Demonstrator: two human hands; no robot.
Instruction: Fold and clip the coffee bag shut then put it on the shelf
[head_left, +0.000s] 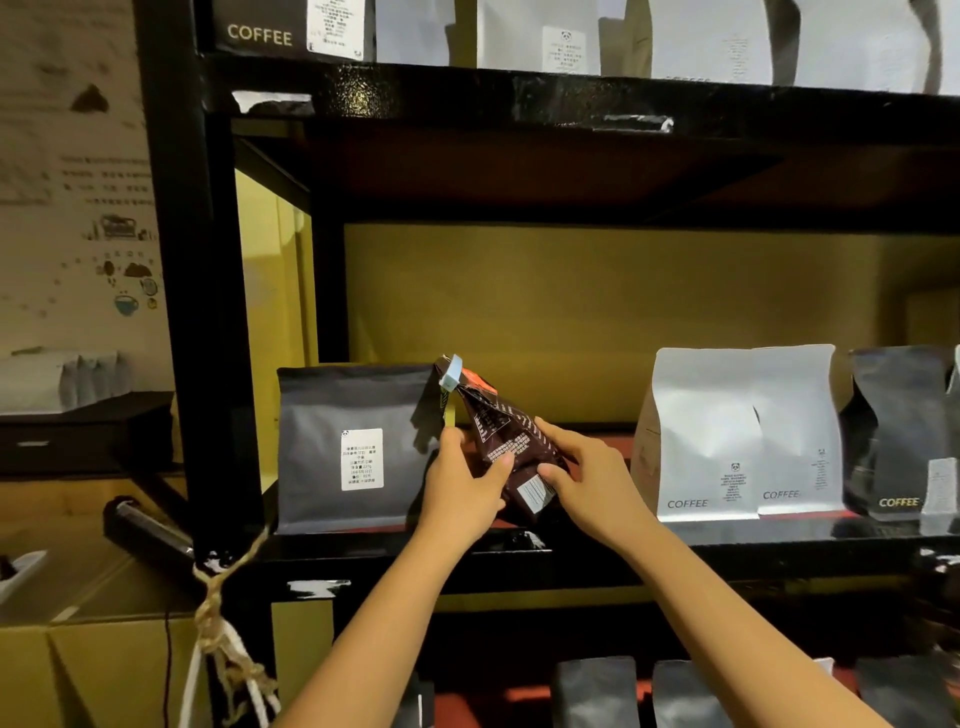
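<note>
A dark brown coffee bag (506, 441) stands tilted on the middle shelf (623, 540) of a black rack. Its top is folded over and pinched by a pale blue clip (451, 373). My left hand (462, 488) grips the bag's left side and lower front. My right hand (582, 478) holds its right side, thumb on the front. The bag sits between a black bag and two white bags.
A black coffee bag (353, 449) stands just left of the brown bag. Two white bags (737, 436) and another black bag (898, 436) stand to the right. More bags fill the shelves above and below. Cardboard boxes (104, 660) and a rope (223, 623) lie at lower left.
</note>
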